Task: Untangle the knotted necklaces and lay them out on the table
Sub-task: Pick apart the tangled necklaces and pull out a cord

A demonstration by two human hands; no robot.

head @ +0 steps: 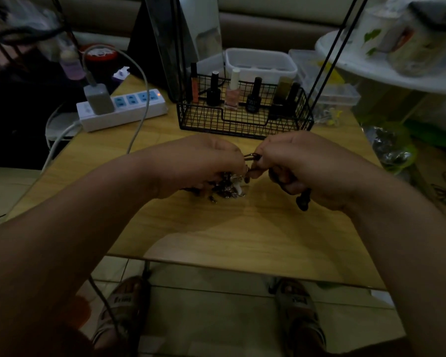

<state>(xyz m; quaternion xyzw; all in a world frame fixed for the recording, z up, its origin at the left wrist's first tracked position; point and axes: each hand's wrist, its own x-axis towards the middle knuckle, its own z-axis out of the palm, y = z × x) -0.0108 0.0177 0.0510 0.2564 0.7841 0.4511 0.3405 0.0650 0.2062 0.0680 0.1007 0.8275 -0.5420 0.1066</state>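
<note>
- Your left hand (204,163): fingers curled, gripping the tangled necklaces (227,188).
- The tangle sits low over the table (242,240), mid-width; contact cannot be confirmed.
- Your right hand (307,168): fingers curled, pinching a dark strand (251,155) running from the tangle.

Wire basket (245,124) of polish bottles (232,92) beside power strip (124,109).

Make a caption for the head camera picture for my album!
Left hand and right hand pick at knotted necklaces at a wooden table, by a wire basket of nail polish.
</note>
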